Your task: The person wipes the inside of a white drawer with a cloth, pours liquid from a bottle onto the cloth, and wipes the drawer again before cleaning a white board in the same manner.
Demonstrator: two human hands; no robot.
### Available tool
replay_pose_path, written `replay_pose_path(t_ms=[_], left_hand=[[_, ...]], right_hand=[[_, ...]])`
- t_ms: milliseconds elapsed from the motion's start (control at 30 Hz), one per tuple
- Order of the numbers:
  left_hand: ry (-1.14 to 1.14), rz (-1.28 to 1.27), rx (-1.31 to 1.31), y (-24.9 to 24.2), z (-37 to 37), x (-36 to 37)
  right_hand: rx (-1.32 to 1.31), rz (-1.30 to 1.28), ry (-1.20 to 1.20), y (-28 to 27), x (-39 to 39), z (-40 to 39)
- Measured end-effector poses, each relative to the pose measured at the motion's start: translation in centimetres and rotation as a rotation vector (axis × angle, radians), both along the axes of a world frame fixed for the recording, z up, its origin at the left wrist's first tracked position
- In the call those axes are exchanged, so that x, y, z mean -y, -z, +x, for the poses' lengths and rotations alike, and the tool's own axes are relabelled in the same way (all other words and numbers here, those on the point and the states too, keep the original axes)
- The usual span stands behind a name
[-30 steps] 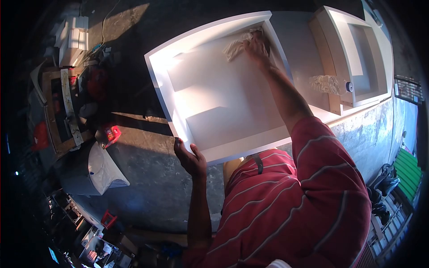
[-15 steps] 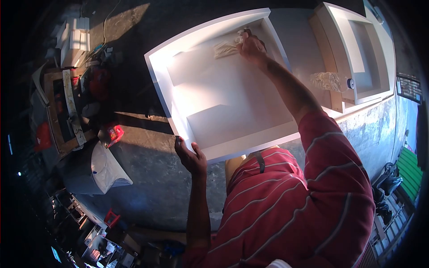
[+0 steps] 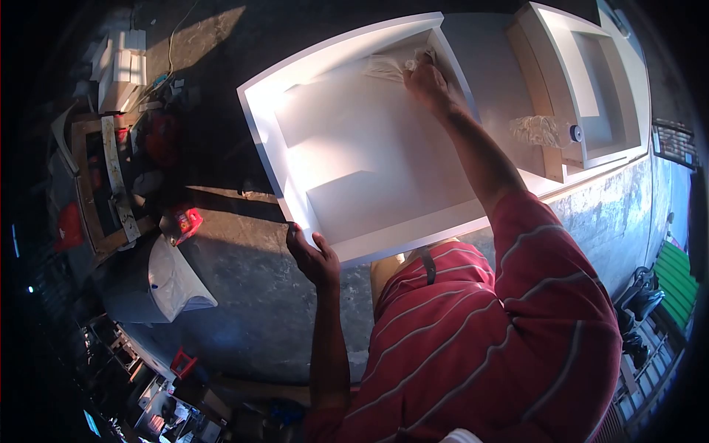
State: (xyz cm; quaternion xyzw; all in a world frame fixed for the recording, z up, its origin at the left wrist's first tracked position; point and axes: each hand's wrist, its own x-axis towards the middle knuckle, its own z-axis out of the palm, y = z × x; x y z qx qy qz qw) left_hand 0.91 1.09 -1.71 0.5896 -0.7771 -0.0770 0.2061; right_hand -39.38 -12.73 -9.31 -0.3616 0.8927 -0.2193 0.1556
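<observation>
A white drawer (image 3: 354, 162) with raised sides lies tilted in front of me, its inside facing up. My left hand (image 3: 313, 255) grips its near left corner, thumb over the rim and fingers on the outer side. Inside the far right corner, my right hand (image 3: 428, 83) is closed on a pale cloth (image 3: 385, 68), pressing it against the bottom close to the far wall. Part of the cloth hangs out to the left of the fingers.
Right of the drawer stands another white drawer-like box (image 3: 583, 88). A clear plastic bag (image 3: 537, 131) and a dark round roll (image 3: 575, 134) lie by it. A white bag (image 3: 177, 277), a red packet (image 3: 186, 223) and a wooden frame (image 3: 111, 184) are on the left.
My right hand has slid a little to the right and nearer with the cloth, along the drawer's far right corner. The left hand keeps its grip on the near corner.
</observation>
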Motion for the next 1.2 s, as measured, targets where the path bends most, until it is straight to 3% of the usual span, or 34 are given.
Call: replay_pose_path(t_ms=[33,100,133,200,233,300,333,467,533,633,767,933,1033,1100,1200], left_hand=[[0.001,0.003,-0.005,-0.1,-0.1,0.0],[-0.003,0.003,-0.011,-0.3,-0.3,0.0],[-0.006,0.011,-0.011,-0.5,-0.4,-0.1],[-0.015,0.014,-0.011,-0.6,-0.4,0.1],[-0.019,0.018,-0.012,-0.6,-0.4,0.0],[-0.027,0.025,-0.016,-0.4,-0.4,-0.2],[-0.011,0.011,-0.012,-0.2,-0.2,-0.3],[-0.004,-0.002,-0.006,-0.3,-0.4,0.0],[-0.006,0.011,-0.004,-0.6,-0.3,-0.1],[-0.010,0.011,-0.030,-0.4,-0.4,0.0],[-0.023,0.028,-0.011,-0.6,-0.6,0.0],[-0.013,0.049,-0.047,-0.6,-0.4,-0.2],[-0.014,0.028,-0.051,-0.3,-0.7,0.2],[0.005,0.017,-0.041,-0.2,-0.3,-0.1],[0.005,0.013,-0.056,-0.1,-0.4,0.2]], right_hand=[[-0.005,0.002,-0.002,0.4,-1.2,0.4],[-1.073,-0.076,-0.461,1.4,-3.5,0.9],[-1.074,-0.081,-0.464,1.6,-3.0,0.0],[-0.069,-0.101,-0.147,1.1,-0.6,-1.8],[-0.066,-0.099,-0.152,0.5,-0.2,-2.0],[-0.126,0.124,-0.445,-3.2,1.2,-1.7],[-0.051,0.037,-0.121,-1.9,1.8,-0.5],[-0.182,-0.008,-0.110,0.8,-1.0,-0.6],[-0.048,0.078,-0.202,0.3,-1.9,-2.2],[-0.179,0.105,-0.361,0.3,0.9,-2.7],[0.047,0.085,-0.133,-0.5,1.1,1.6],[-0.048,-0.271,-0.483,0.1,-4.4,4.6],[-0.397,-0.639,-0.370,-5.0,-2.4,-0.4],[-0.480,-0.474,-0.234,-5.9,-1.4,-4.4],[-0.432,-0.388,-0.260,-2.1,-1.9,-7.5]])
